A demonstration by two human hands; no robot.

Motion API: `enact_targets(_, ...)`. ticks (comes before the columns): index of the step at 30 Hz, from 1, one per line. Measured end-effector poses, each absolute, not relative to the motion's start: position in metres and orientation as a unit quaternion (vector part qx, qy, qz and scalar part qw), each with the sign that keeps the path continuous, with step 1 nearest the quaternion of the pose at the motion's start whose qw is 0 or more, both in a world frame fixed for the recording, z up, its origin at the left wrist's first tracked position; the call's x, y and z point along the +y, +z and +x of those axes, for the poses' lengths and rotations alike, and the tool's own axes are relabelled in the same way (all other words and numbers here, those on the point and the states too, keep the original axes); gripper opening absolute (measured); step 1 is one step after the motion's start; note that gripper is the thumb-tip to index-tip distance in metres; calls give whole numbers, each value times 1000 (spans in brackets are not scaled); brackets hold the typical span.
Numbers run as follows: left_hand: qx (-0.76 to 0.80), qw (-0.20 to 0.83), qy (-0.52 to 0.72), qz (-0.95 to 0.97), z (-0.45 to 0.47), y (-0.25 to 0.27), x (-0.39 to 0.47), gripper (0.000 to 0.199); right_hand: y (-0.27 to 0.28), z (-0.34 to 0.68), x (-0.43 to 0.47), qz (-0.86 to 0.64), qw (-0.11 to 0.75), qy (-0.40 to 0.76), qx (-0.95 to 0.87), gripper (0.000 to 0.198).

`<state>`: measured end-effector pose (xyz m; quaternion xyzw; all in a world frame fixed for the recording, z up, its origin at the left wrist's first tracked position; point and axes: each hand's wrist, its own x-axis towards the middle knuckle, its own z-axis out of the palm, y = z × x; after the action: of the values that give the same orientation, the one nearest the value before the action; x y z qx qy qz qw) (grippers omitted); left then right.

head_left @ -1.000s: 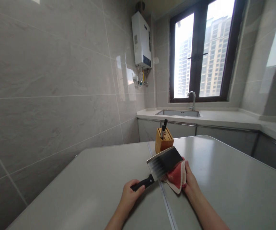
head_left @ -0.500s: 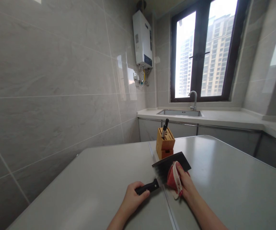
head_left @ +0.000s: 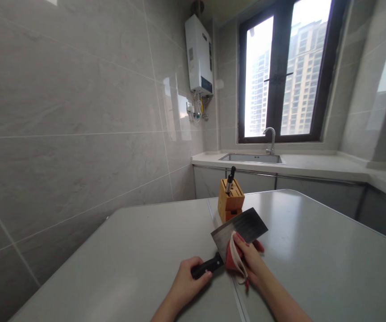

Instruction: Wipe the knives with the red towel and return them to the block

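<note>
My left hand (head_left: 192, 277) is wrapped round the black handle of a cleaver (head_left: 246, 223), whose wide blade points away to the right above the table. In my right hand (head_left: 251, 261) is a bunched red cloth (head_left: 233, 257) with a white edge, pressed against the lower part of the blade near the handle. Part of the cloth sticks out to the right beyond my fingers. Just behind the blade stands a wooden knife block (head_left: 230, 197) with black-handled tools in its slots; the blade hides its lower front.
The pale table (head_left: 129, 255) has a seam running through its middle. Farther back, a counter (head_left: 313, 161) holds a sink (head_left: 251, 158) with a faucet (head_left: 272, 139). A tiled wall (head_left: 79, 170) rises on the left.
My right hand and the cloth have slid left along the blade, towards the handle. The blade has tilted slightly, its far end a little higher. My left hand keeps its grip.
</note>
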<state>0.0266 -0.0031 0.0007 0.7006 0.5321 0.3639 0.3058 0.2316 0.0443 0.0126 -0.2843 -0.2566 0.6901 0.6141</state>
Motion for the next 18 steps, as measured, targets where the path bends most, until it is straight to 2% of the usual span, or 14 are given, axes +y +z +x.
enact_targets(6, 514, 297, 351, 724, 26, 0, -3, 18, 14, 219, 35, -280, 583, 705, -292, 27)
enact_targets(14, 510, 314, 362, 714, 25, 1, -1, 20, 20, 215, 25, -253, 539, 676, -434, 31)
enact_targets(18, 518, 304, 354, 717, 26, 2, -1, 20, 15, 217, 26, -273, 493, 684, -463, 38)
